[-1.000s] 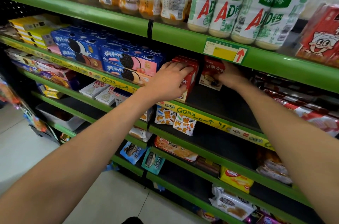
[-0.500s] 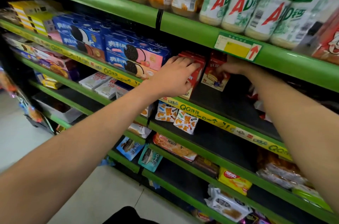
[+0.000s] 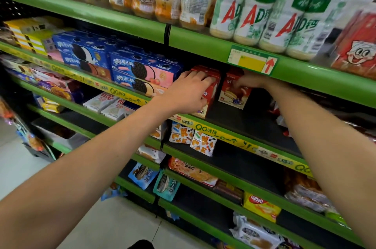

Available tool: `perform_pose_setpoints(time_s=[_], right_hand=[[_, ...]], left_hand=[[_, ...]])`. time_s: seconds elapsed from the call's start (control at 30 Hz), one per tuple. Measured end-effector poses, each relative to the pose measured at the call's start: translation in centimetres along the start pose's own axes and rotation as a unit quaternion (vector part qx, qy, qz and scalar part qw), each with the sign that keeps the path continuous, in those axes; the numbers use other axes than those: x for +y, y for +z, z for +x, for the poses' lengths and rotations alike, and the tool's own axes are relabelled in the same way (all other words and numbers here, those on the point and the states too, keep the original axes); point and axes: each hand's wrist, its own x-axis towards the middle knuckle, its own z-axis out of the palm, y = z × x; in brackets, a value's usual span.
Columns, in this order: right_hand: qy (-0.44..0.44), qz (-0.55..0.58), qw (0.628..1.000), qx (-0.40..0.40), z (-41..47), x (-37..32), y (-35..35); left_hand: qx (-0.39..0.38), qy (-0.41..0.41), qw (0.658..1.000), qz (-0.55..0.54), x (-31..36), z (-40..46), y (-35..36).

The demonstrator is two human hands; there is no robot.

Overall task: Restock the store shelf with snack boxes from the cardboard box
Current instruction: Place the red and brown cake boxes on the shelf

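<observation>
Two red snack boxes stand on the second green shelf. My left hand lies over the left red box, fingers across its top and front, thumb at its lower front. My right hand reaches under the upper shelf and holds the top of the right red box, which shows a chocolate pie picture. The two boxes stand a small gap apart. The cardboard box is out of sight.
Blue cookie boxes sit directly left of the red boxes. White drink bottles line the shelf above. Red packets lie at the right of the same shelf. Lower shelves hold snack bags and a yellow wafer pack.
The camera has shifted slightly. Both hands stay on the red boxes; the right hand sits a little further over its box's top.
</observation>
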Motion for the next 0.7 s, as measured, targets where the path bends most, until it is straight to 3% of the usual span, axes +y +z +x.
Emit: perform_pose_setpoints(time_s=[0.1,0.17,0.27,0.37,0.47,0.57,0.7], right_hand=[[-0.035,0.03,0.998,0.036,-1.9,1.3,0.1],[-0.066,0.027,0.996,0.052,-3.7,2.2,0.1],[-0.084,0.002,0.996,0.033,-6.4,3.7,0.2],[-0.104,-0.017,0.994,0.026,-8.6,4.6,0.2],[-0.115,-0.02,0.993,0.034,-10.5,5.8,0.5],[-0.085,0.153,0.982,0.074,-12.3,7.5,1.7],[-0.054,0.313,0.934,0.165,-13.4,8.2,4.6]], left_hand=[[-0.007,0.007,1.0,0.001,0.4,0.1,-0.8],[0.05,0.047,0.997,-0.026,1.5,-0.3,-1.5],[0.151,0.087,0.973,-0.154,4.3,-1.6,-1.4],[0.081,-0.018,0.936,-0.341,7.6,-1.9,-0.4],[-0.021,-0.162,0.863,-0.477,9.1,0.0,1.1],[-0.067,-0.255,0.747,-0.61,9.4,2.1,2.5],[-0.058,-0.318,0.606,-0.727,9.3,4.4,3.4]])
